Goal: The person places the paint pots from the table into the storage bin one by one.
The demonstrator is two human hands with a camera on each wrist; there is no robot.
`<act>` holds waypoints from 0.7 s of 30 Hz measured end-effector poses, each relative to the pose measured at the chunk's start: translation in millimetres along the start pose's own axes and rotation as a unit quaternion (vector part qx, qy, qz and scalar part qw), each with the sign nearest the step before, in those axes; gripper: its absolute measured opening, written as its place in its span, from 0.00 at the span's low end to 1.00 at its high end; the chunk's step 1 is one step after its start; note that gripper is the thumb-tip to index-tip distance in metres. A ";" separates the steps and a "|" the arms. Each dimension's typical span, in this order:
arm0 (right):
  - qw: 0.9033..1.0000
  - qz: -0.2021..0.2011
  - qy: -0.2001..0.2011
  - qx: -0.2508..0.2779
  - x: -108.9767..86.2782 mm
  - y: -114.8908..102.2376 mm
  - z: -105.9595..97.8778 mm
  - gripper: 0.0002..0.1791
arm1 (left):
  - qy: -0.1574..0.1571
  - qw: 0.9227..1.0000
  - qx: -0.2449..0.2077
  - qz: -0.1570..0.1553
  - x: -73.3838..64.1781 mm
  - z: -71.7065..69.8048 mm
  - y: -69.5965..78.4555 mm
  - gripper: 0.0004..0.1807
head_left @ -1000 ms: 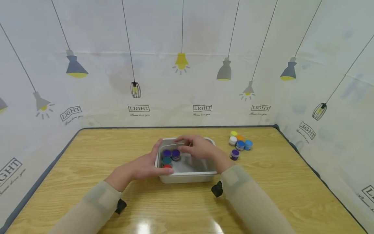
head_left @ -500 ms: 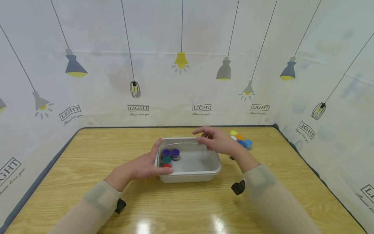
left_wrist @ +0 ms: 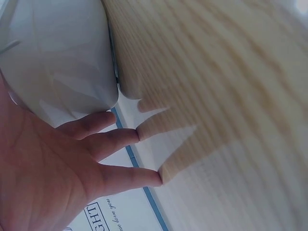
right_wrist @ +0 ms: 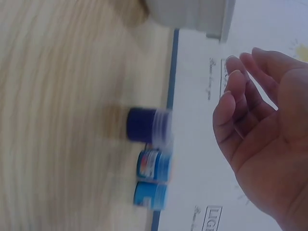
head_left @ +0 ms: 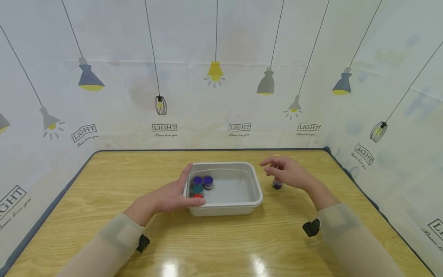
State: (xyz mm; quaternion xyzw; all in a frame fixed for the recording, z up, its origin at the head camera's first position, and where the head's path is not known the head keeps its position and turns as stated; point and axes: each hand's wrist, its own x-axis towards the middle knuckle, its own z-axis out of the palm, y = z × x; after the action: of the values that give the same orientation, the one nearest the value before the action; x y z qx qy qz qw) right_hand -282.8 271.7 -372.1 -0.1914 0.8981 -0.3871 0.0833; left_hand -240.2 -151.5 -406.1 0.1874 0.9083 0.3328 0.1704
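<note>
A white plastic tub stands on the table. Inside, at its left end, sit small paint jars: two with purple lids, one teal-lidded jar and one red-lidded jar. My left hand rests against the tub's left end, thumb along the front rim. In the left wrist view its other fingers are straight and spread. My right hand, holding nothing, hovers right of the tub, fingers loosely bent, above a dark purple paint jar. It hides most of the other jars there.
Beside the purple jar, the right wrist view shows a blue paint jar and a lighter blue jar. A wall with printed lamps rises behind the wooden table and at both sides.
My right hand has left the tub's inside and moved right, to over the loose jars. My left hand and the tub have stayed in place.
</note>
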 end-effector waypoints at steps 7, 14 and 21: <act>0.998 0.034 -0.006 -0.047 -12.6 29.2 -8.7 0.20 | 0.000 1.000 -0.003 0.002 0.4 0.2 -0.2 0.75; 0.995 0.081 -0.017 -0.059 -18.3 46.4 -12.3 0.22 | -0.002 1.000 -0.003 0.001 -0.1 -0.5 0.4 0.75; 0.993 0.105 -0.025 -0.056 -18.4 51.5 -8.8 0.25 | -0.002 1.000 0.002 0.003 0.1 -0.9 -0.2 0.75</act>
State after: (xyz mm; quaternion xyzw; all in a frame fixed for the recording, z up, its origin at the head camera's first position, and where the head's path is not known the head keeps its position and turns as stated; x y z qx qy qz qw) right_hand -283.0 317.4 -403.4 -0.1097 0.9313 -0.3201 0.1347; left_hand -240.7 -152.1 -405.6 0.1906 0.9083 0.3312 0.1705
